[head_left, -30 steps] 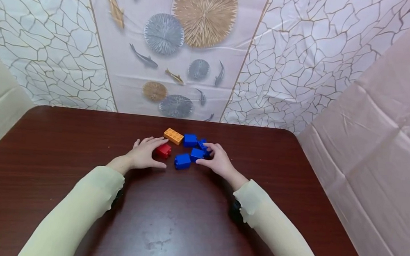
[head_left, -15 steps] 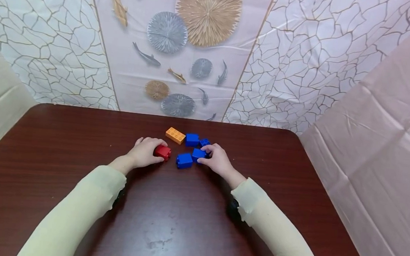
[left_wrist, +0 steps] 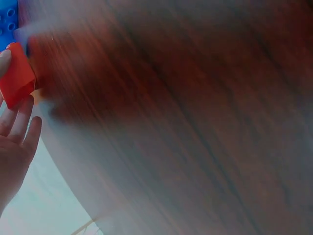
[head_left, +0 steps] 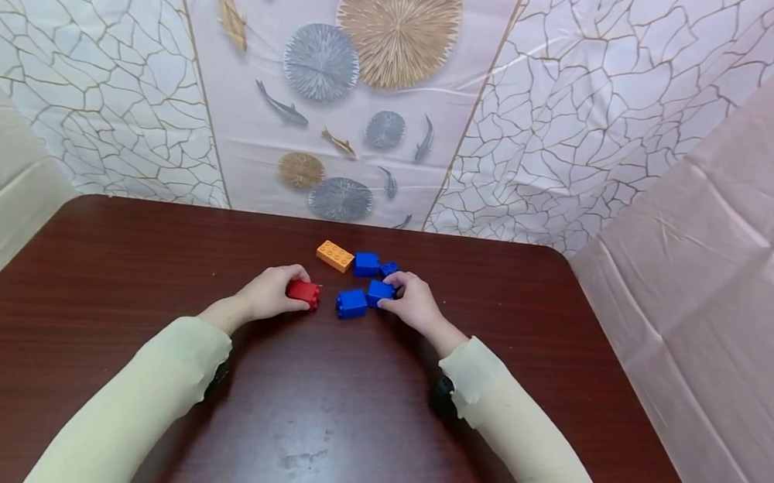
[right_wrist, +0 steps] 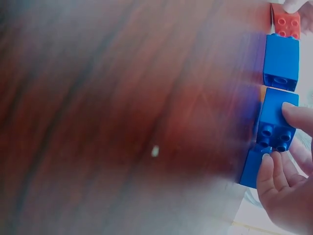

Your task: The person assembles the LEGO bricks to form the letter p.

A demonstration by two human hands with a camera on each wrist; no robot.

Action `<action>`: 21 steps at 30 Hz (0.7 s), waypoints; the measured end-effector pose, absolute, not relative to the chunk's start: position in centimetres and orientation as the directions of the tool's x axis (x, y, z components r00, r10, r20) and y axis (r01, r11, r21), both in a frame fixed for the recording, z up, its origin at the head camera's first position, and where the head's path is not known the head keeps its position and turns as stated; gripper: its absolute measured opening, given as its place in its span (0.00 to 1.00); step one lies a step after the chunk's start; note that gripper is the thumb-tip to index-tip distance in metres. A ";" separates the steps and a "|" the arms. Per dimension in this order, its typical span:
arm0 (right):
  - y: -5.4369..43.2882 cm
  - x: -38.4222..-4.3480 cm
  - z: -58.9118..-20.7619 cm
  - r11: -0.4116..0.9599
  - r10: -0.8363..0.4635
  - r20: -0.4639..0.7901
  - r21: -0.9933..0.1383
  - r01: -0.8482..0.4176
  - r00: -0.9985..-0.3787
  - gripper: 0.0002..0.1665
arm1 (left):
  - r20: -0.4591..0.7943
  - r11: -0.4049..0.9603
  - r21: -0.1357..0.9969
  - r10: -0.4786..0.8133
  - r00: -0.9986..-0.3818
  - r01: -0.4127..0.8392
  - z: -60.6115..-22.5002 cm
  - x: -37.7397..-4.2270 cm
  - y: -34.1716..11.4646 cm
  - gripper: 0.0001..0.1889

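My left hand (head_left: 273, 293) grips a red toy building brick (head_left: 303, 293) at the left of the group, thumb on the near side and fingers behind. In the left wrist view the red brick (left_wrist: 18, 73) shows at the edge, between thumb and fingers. With my right hand (head_left: 416, 305) I pinch a blue brick (head_left: 379, 294); its studs face the hand in the right wrist view, where the thumb lies on the blue brick (right_wrist: 279, 110). Between the two held bricks lies another blue brick (head_left: 351, 304), its studs pointing toward the red one.
Behind them an orange brick (head_left: 335, 256) lies studs up, beside a blue brick (head_left: 367, 264) and a smaller-looking blue brick (head_left: 389, 269) with studs up. All are on a dark brown table (head_left: 314, 421), with a patterned cloth (head_left: 312, 149) hanging behind its far edge.
My left hand has closed from a spread pose round the red brick and drawn it slightly nearer. The right thumb and fingers have closed on the blue brick. The head view has shifted slightly.
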State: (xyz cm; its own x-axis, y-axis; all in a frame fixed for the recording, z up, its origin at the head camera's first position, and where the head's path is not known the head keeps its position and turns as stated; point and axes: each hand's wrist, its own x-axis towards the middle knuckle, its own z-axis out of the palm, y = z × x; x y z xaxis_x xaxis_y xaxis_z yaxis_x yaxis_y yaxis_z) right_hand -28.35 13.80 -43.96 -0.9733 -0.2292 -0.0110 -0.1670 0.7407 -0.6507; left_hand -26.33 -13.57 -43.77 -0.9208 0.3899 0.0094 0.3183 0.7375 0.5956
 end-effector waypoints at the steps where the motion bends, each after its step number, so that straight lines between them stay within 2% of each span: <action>1: 13.9 -28.3 -43.9 0.737 -0.230 -0.010 -0.654 -0.168 -0.973 0.20 | 0.004 0.734 0.604 0.387 -0.922 0.310 -43.7 -26.3 -13.6 0.19; 11: 14.5 -28.2 -43.4 0.727 -0.220 -0.023 -0.671 -0.148 -0.975 0.20 | -0.050 0.710 0.667 0.345 -0.937 0.226 -43.7 -25.3 -14.3 0.21; 21: 15.4 -27.4 -42.5 0.654 -0.244 0.010 -0.737 -0.172 -0.970 0.19 | -0.008 0.663 0.690 0.408 -0.913 0.290 -44.0 -24.2 -14.6 0.20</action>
State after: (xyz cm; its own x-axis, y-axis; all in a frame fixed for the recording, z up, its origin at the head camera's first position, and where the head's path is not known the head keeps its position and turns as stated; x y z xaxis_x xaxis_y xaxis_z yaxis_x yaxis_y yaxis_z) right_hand -27.42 15.39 -42.49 -0.9698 -0.2438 0.0101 -0.1720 0.6536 -0.7370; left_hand -24.16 -14.63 -44.01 -0.9131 0.4077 -0.0075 0.2904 0.6631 0.6899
